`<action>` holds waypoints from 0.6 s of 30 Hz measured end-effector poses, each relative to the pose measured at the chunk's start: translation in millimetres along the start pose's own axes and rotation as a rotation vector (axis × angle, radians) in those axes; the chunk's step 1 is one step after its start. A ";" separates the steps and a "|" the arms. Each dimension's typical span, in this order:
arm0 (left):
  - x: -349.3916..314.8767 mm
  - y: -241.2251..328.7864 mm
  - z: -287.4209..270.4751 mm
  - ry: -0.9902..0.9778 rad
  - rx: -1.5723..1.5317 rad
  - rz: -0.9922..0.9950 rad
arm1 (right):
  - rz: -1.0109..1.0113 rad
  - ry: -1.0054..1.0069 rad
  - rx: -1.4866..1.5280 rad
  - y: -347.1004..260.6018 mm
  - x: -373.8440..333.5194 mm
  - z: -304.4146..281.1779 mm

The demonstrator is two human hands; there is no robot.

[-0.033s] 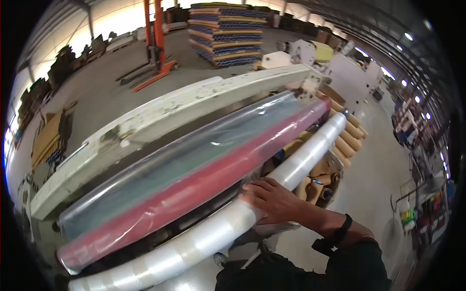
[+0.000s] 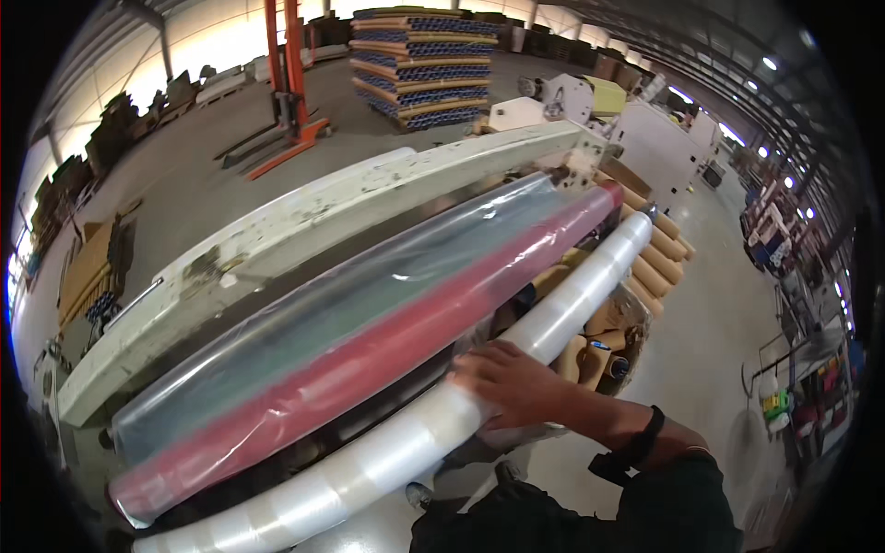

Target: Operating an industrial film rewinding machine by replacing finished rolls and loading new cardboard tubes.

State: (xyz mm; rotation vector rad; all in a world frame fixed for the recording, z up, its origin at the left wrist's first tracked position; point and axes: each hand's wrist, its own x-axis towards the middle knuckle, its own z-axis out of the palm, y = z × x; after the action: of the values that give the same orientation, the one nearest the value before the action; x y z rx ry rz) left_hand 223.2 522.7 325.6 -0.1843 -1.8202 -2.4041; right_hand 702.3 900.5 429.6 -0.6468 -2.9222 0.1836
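Note:
A long roll of clear plastic film (image 2: 387, 452) runs diagonally from the lower left up to the right. My right hand (image 2: 512, 382) lies on top of its middle, palm down. The fingers stretch out over the film, somewhat apart and a little blurred; they are not wrapped round the roll. Beyond it a red roller (image 2: 369, 359), covered in clear film, lies nearly parallel. A sheet of clear film (image 2: 341, 336) spreads between that roller and the machine's pale beam (image 2: 369, 198). My left hand is not in view.
Brown cardboard tubes (image 2: 656, 267) and a bin of tube pieces (image 2: 613, 341) sit by the roll's far end. An orange lift (image 2: 293, 92) and a tall stack of tubes (image 2: 424, 69) stand behind the machine. A cart of coloured items (image 2: 802, 405) is at right.
The view has shifted slightly, so the background sits a little further left and higher. My right hand stays on the plastic film roll, its fingers now more blurred.

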 end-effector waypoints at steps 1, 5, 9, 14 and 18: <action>-22.0 1.6 10.7 -0.006 -0.211 -0.138 | -0.015 0.026 0.016 9.2 -10.6 -1.6; -85.9 20.3 47.2 -0.048 -0.418 -0.302 | -0.096 0.020 0.063 11.4 -25.0 2.0; -150.1 32.0 96.4 -0.175 -0.334 -0.253 | -0.175 0.087 -0.052 41.1 -44.7 -7.3; -255.2 41.8 168.9 -0.311 -0.306 -0.232 | -0.016 0.219 -0.155 161.4 -120.2 -21.3; -333.6 48.8 226.7 -0.412 -0.306 -0.243 | -0.002 0.140 -0.078 249.8 -163.0 -55.0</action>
State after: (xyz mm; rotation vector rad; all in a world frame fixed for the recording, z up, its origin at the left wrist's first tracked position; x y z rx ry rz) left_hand 565.7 735.3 376.4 -0.5541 -1.6845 -2.9954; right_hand 959.9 1060.5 427.9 -0.6408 -2.8066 0.0229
